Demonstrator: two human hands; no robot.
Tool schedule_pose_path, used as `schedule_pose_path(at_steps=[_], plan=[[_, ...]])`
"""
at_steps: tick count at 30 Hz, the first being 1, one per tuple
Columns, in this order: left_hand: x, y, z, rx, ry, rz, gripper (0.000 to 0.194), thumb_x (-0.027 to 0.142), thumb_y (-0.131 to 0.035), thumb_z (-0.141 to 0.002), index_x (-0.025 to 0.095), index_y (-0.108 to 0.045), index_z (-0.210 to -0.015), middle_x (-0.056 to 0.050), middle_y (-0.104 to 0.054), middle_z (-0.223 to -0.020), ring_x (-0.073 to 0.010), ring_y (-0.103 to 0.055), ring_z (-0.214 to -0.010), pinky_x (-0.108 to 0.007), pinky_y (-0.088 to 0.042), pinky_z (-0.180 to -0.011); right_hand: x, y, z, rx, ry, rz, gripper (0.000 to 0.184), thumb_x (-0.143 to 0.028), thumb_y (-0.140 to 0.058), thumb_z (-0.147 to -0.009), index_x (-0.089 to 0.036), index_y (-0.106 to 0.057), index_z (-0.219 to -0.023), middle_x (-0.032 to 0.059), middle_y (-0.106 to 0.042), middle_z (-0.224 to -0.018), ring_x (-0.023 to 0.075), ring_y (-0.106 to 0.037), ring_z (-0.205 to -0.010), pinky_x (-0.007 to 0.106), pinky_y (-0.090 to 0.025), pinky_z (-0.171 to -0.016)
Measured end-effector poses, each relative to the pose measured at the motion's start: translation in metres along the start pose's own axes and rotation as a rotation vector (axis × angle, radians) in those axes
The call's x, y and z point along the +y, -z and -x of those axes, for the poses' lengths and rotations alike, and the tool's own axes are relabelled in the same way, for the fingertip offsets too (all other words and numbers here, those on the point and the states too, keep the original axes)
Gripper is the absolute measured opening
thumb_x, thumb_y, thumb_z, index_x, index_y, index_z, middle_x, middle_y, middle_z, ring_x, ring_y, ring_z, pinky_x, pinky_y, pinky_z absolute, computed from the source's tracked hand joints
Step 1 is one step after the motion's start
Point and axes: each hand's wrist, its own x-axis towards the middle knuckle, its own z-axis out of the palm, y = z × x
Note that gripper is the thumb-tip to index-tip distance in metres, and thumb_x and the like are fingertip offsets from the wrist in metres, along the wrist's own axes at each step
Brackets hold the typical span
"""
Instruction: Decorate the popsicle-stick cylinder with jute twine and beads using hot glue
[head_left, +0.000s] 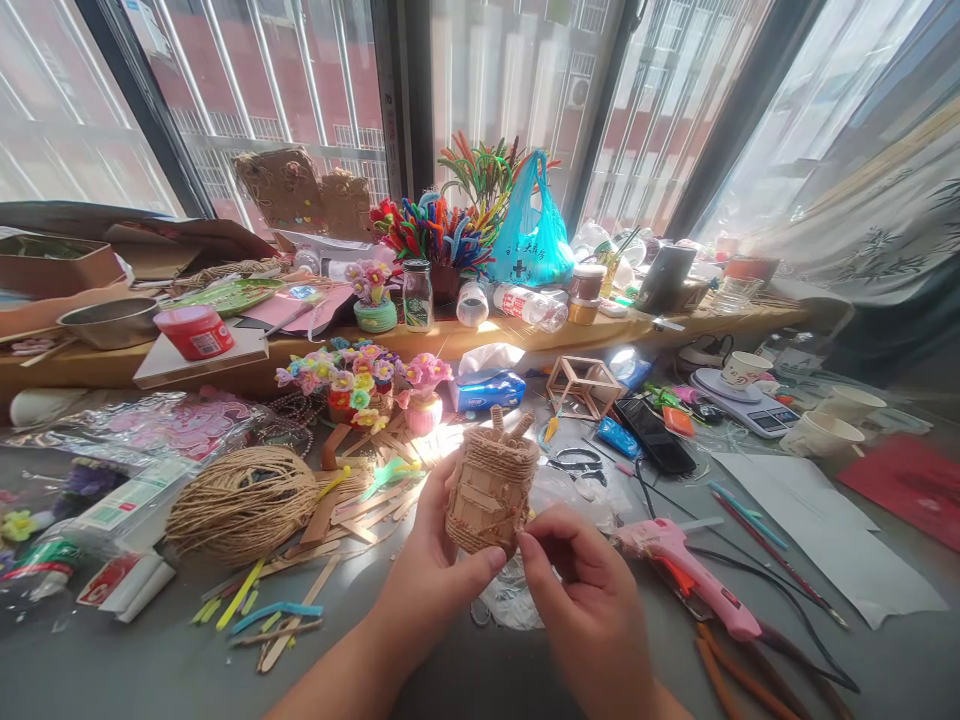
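Observation:
My left hand (442, 560) is wrapped round a small handmade pot (489, 492), raised above the table and slightly tilted. The pot is covered with wooden slats, with twine wound round its top and bottom, and short twine-wrapped pieces stick up from its top. At its lower right edge, the thumb and forefinger of my right hand (589, 600) are pinched together; whatever lies between them is too small to make out. A pink hot glue gun (690, 570) lies just right of my right hand. Beneath the pot is crumpled clear plastic (517, 595).
A ball of twine (241, 505) and loose wooden sticks (360, 525) lie to the left. Behind stand pipe-cleaner flowers (352, 380) and a tissue pack (490, 390). Scissors (577, 463), a phone (654, 436), white paper (825, 530) and a kitchen scale (742, 400) occupy the right.

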Motion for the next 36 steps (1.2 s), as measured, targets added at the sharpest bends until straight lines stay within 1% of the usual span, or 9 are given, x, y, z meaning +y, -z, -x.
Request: schedule_pose_path(at_steps=[3,7,12,16,18,23,29,32,36], plan=[[0.001,-0.002,0.001,0.019,0.001,0.006,0.098,0.033,-0.092,-0.076,0.033,-0.041,-0.161,-0.012,-0.066,-0.148,-0.0381,-0.063,-0.134,-0.050,-0.048,-0.114,0.001,0.002,0.000,0.013,0.023,0.055,0.008,-0.021,-0.067,-0.100,-0.024,-0.071,-0.093,0.0005,-0.069,-0.080,0.0170,-0.068,-0.071,0.026,-0.058,-0.064],[0.001,0.000,-0.001,-0.016,-0.016,-0.014,0.099,0.033,-0.091,-0.078,0.034,-0.039,-0.161,-0.012,-0.065,-0.148,-0.0372,-0.063,-0.135,-0.050,-0.047,-0.114,-0.001,0.002,-0.003,0.027,0.088,0.144,0.008,-0.018,-0.068,-0.098,-0.024,-0.072,-0.095,0.0011,-0.072,-0.083,0.0171,-0.070,-0.073,0.026,-0.058,-0.064],[0.000,0.005,-0.002,-0.042,-0.038,-0.046,0.096,0.033,-0.089,-0.081,0.035,-0.037,-0.162,-0.011,-0.066,-0.145,-0.0346,-0.066,-0.129,-0.046,-0.049,-0.109,-0.009,0.005,-0.011,-0.018,0.156,0.189,0.012,-0.015,-0.068,-0.098,-0.024,-0.073,-0.094,0.0001,-0.072,-0.079,0.0157,-0.069,-0.069,0.025,-0.056,-0.061],[-0.002,0.006,-0.001,-0.038,-0.046,-0.085,0.094,0.030,-0.087,-0.083,0.037,-0.036,-0.162,-0.009,-0.064,-0.148,-0.0326,-0.065,-0.129,-0.044,-0.049,-0.109,-0.010,0.010,-0.013,-0.090,0.133,0.198,0.012,-0.014,-0.067,-0.096,-0.024,-0.073,-0.094,0.0008,-0.073,-0.080,0.0160,-0.069,-0.068,0.026,-0.056,-0.059],[-0.003,0.006,0.000,-0.035,-0.047,-0.097,0.092,0.029,-0.087,-0.084,0.038,-0.036,-0.161,-0.008,-0.062,-0.149,-0.0319,-0.064,-0.130,-0.044,-0.048,-0.110,-0.009,0.012,-0.013,-0.106,0.126,0.198,0.013,-0.014,-0.067,-0.096,-0.024,-0.073,-0.093,0.0012,-0.073,-0.080,0.0165,-0.070,-0.068,0.026,-0.057,-0.060],[-0.003,0.005,0.001,-0.041,-0.047,-0.098,0.092,0.029,-0.086,-0.085,0.037,-0.035,-0.161,-0.009,-0.061,-0.151,-0.0327,-0.063,-0.132,-0.045,-0.048,-0.112,-0.007,0.012,-0.011,-0.106,0.125,0.197,0.012,-0.014,-0.067,-0.096,-0.024,-0.072,-0.092,0.0006,-0.072,-0.078,0.0165,-0.069,-0.068,0.026,-0.057,-0.060],[-0.003,0.005,0.001,-0.016,-0.053,-0.104,0.091,0.028,-0.086,-0.084,0.036,-0.037,-0.161,-0.011,-0.061,-0.151,-0.0339,-0.064,-0.131,-0.046,-0.049,-0.112,-0.007,0.009,-0.010,-0.082,0.126,0.184,0.012,-0.014,-0.068,-0.096,-0.025,-0.072,-0.095,-0.0001,-0.075,-0.081,0.0159,-0.072,-0.069,0.025,-0.059,-0.061],[-0.004,0.005,0.000,-0.021,-0.055,-0.110,0.092,0.029,-0.086,-0.084,0.035,-0.037,-0.161,-0.012,-0.061,-0.151,-0.0359,-0.064,-0.132,-0.049,-0.048,-0.113,-0.007,0.008,-0.009,-0.076,0.130,0.195,0.013,-0.013,-0.067,-0.095,-0.026,-0.071,-0.096,-0.0015,-0.073,-0.080,0.0148,-0.070,-0.067,0.024,-0.058,-0.061],[-0.004,0.006,0.000,-0.031,-0.057,-0.121,0.091,0.029,-0.086,-0.085,0.035,-0.036,-0.161,-0.011,-0.060,-0.152,-0.0354,-0.064,-0.131,-0.048,-0.048,-0.113,-0.006,0.007,-0.009,-0.095,0.131,0.213,0.012,-0.013,-0.066,-0.095,-0.025,-0.069,-0.095,-0.0026,-0.069,-0.078,0.0140,-0.067,-0.065,0.024,-0.056,-0.061]])
